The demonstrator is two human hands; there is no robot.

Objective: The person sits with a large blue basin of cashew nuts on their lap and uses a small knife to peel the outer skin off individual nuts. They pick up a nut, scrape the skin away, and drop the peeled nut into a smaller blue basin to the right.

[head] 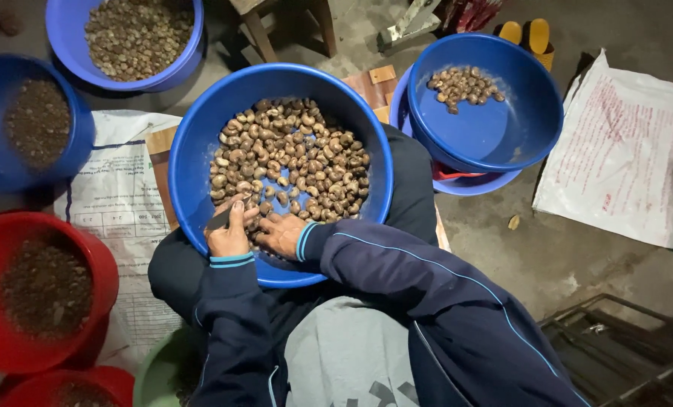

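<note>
Hands at the near rim of the blue basin of nuts.
Left hand clamps a small blade; right hand, fingers loosely curled, touches nuts lying just beyond it.

place: nut-sorting work floor | cues: blue basins, concrete floor, sacks
</note>
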